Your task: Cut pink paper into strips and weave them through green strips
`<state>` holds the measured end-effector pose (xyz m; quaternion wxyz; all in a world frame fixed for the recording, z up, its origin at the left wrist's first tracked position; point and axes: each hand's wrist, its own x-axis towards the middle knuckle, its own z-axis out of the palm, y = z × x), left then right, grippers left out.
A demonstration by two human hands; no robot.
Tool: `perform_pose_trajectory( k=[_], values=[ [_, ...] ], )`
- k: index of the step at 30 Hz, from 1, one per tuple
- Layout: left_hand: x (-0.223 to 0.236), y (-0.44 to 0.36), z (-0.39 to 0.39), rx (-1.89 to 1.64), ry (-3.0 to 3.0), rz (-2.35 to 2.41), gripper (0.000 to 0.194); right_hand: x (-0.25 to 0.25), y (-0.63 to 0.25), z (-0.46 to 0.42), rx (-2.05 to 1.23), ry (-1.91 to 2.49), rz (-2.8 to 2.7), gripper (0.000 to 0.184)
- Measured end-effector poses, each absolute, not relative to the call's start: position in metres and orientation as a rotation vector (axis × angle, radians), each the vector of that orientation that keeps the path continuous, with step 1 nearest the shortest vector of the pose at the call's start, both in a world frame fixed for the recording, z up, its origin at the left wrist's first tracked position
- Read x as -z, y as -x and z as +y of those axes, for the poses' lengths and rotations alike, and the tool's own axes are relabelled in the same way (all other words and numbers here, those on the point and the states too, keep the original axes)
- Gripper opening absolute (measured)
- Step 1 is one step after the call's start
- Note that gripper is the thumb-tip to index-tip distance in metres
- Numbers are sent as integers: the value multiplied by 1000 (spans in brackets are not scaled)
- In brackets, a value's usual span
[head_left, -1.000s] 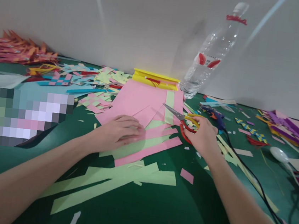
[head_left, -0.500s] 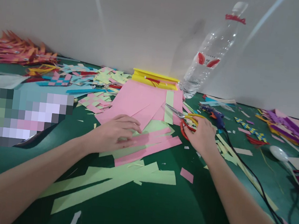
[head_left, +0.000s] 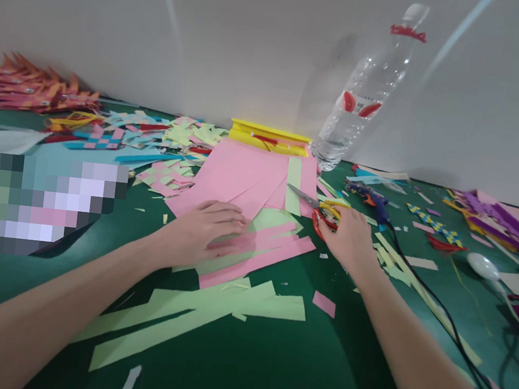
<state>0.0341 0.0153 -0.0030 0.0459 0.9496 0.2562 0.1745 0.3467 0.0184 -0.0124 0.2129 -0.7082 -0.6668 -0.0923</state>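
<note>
"what's under it all?"

"my green table (head_left: 268, 375). the pink sheet (head_left: 239, 164) lies flat on it, likely so that both my hands can reach it."

"and the bottle (head_left: 363, 88)?"

"beyond the sheet's far right corner, out of my arms' way, i'd say."

"those green strips (head_left: 230, 300)?"

"nearer me than the sheet, loosely fanned. the pink strips (head_left: 256, 265) lie just off its near edge, over more green paper, partly under my left hand (head_left: 200, 231)."

"what's that hand doing?"

"it's palm down by the sheet's near left edge, fingers close together and slightly curved, pinching nothing i can see. such a pose would steady loose paper, but i cannot tell how hard it presses."

"and your right hand (head_left: 352, 238)?"

"right of the sheet, curled round the handles of the scissors (head_left: 315, 204). which fingers are in the loops, i cannot tell. held this way, the blades aim left over the sheet's right part, by its green band (head_left: 295, 176), and my knuckles seem to stay off the paper."

"the glue gun (head_left: 376, 204)?"

"right of the sheet, its cord trailing towards me, probably parked within reach."

"smallest?"

"a pink scrap (head_left: 325, 303), nearer me than the sheet and to its right, seemingly just dropped aside."
</note>
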Motion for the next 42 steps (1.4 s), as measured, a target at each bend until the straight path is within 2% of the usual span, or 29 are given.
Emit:
perform_pose_trajectory(
  k=[3, 10, 22, 36, 42],
  values=[
    [4, -33, 17, -539, -2900, 825, 30, 12, -347, 17, 273, 1988, -1850, 46],
    [3, -32, 16, -605, -2903, 817, 27, 12, -346, 14, 414, 2008, -1921, 37],
    [-2, -33, 18, -614, -2803, 824, 20, 4, -342, 11, 465, 2085, -1980, 38],
    [-3, -34, 15, -572, -2854, 814, 20, 4, -340, 10, 527, 1951, -1964, 35],
    [-7, -36, 14, -699, -2794, 973, 25, 1, -335, 8, 434, 1807, -1947, 34]
  ],
)
